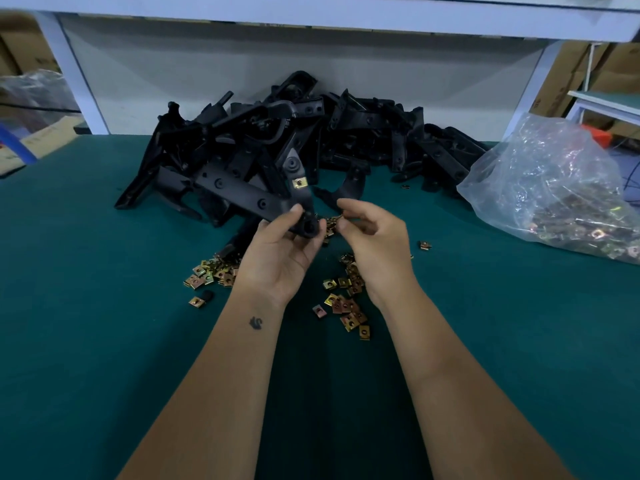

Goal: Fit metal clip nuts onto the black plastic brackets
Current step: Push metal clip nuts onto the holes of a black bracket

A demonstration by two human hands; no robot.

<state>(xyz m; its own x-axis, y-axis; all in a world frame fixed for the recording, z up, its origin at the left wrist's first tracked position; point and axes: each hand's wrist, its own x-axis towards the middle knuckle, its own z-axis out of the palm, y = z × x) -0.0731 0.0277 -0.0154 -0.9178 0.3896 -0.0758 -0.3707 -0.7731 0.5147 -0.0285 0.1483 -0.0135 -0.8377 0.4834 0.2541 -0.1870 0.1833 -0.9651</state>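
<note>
My left hand [282,252] grips a black plastic bracket [249,194] by its near end and holds it above the table. One gold clip nut [300,183] sits on the bracket's upright arm. My right hand [372,233] is just right of the bracket, with its fingertips pinched on a few clip nuts [333,223]. Loose clip nuts [348,303] lie scattered on the green mat under both hands, and more loose nuts [211,273] lie to the left.
A big pile of black brackets [346,133] fills the back of the green table [104,306]. A clear plastic bag of clip nuts [561,195] lies at the right. A white shelf frame [72,74] and cardboard boxes [581,74] stand behind.
</note>
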